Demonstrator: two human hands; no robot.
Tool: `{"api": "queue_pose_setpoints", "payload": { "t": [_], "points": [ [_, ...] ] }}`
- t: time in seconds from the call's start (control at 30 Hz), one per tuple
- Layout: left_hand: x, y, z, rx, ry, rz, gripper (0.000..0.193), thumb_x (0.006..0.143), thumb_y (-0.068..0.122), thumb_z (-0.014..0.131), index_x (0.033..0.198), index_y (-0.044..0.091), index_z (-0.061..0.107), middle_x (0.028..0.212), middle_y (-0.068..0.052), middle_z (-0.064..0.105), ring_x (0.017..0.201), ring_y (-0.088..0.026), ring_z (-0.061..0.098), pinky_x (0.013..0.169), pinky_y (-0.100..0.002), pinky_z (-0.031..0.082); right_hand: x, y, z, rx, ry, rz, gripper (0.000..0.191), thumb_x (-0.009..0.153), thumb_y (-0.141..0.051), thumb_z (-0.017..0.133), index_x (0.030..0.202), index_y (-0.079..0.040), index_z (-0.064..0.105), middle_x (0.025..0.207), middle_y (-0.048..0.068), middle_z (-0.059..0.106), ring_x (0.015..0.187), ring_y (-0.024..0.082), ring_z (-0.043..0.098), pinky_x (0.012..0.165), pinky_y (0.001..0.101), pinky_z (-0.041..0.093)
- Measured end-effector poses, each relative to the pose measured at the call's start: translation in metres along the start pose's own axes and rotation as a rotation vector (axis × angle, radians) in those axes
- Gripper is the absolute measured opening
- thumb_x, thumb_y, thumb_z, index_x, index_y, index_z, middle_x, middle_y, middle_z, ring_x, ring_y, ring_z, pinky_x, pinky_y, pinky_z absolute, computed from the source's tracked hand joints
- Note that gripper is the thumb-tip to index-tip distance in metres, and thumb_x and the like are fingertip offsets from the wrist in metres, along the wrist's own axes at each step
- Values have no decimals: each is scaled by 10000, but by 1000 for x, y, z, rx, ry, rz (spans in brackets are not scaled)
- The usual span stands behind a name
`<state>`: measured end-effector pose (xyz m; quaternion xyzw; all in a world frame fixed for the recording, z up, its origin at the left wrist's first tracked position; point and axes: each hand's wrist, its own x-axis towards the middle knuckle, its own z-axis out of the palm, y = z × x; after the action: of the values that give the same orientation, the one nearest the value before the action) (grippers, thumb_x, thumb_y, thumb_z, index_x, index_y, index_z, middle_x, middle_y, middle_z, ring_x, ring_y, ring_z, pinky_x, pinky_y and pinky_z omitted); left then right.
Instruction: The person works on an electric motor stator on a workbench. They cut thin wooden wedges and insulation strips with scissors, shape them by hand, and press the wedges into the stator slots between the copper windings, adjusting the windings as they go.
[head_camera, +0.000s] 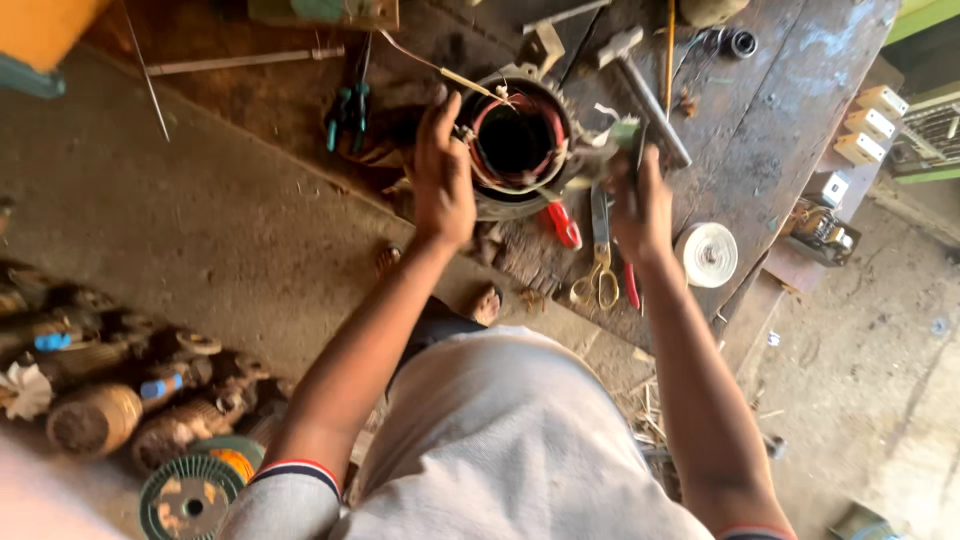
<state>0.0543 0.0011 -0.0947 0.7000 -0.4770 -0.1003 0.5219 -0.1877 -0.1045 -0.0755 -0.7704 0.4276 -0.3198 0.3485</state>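
A round motor stator (516, 142) with copper and red windings stands on a dark wooden workbench (760, 130). My left hand (440, 170) grips its left rim, fingers curled over the edge. My right hand (640, 200) is closed around a thin dark tool beside a scrap of green tape at the stator's right side. Scissors with yellow handles (598, 262) lie just below the stator, between my two hands, and a red-handled tool (563, 224) lies next to them.
A hammer (640, 80) lies right of the stator and a white tape roll (708, 254) near the bench edge. Green-handled pliers (348, 108) lie to the left. Old motor parts (120, 400) and a green wire spool (192, 498) sit on the floor.
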Motion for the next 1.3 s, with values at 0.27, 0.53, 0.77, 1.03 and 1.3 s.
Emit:
{"api": "queue_pose_setpoints", "payload": {
  "t": [0.27, 0.53, 0.77, 1.03, 1.3],
  "points": [
    [97, -55, -30, -380, -429, 102, 717, 1125, 570, 202, 1543, 65, 491, 1641, -165, 447, 1568, -318, 362, 1301, -451, 292, -54, -56, 27, -87, -61, 199, 285, 1121, -136, 436, 1370, -129, 577, 1055, 154, 723, 833, 237, 701, 724, 400, 543],
    [20, 29, -56, 218, 47, 513, 273, 1122, 258, 596, 1341, 103, 546, 1295, -79, 587, 1228, -264, 592, 1100, -435, 475, -72, -53, -1, 355, -189, 174, 434, 1157, -186, 377, 1572, -61, 403, 1455, 116, 610, 1179, 195, 682, 893, 356, 593],
    [17, 114, -73, 805, -75, 923, 365, 934, 179, 712, 1262, 115, 565, 1360, -36, 586, 1261, -187, 587, 1092, -364, 475, -100, -80, 9, 339, -337, 396, 278, 1079, -182, 482, 1321, -47, 502, 887, 34, 665, 745, 111, 594, 668, 291, 537],
    [-13, 56, -164, 726, -417, 363, 167, 997, 58, 644, 1159, 78, 678, 906, -112, 732, 882, -230, 647, 772, -370, 497, -79, -135, 40, -212, -221, -80, 121, 1058, -167, 577, 1051, -48, 601, 786, 76, 705, 621, 194, 703, 524, 363, 543],
    [-33, 19, -182, 402, -375, 328, 34, 958, 114, 693, 976, 88, 706, 755, -56, 711, 742, -197, 624, 674, -356, 513, -52, -155, 111, -426, -299, -241, 133, 1003, -216, 667, 998, -90, 625, 690, 67, 656, 554, 234, 651, 475, 385, 532]
  ]
}}
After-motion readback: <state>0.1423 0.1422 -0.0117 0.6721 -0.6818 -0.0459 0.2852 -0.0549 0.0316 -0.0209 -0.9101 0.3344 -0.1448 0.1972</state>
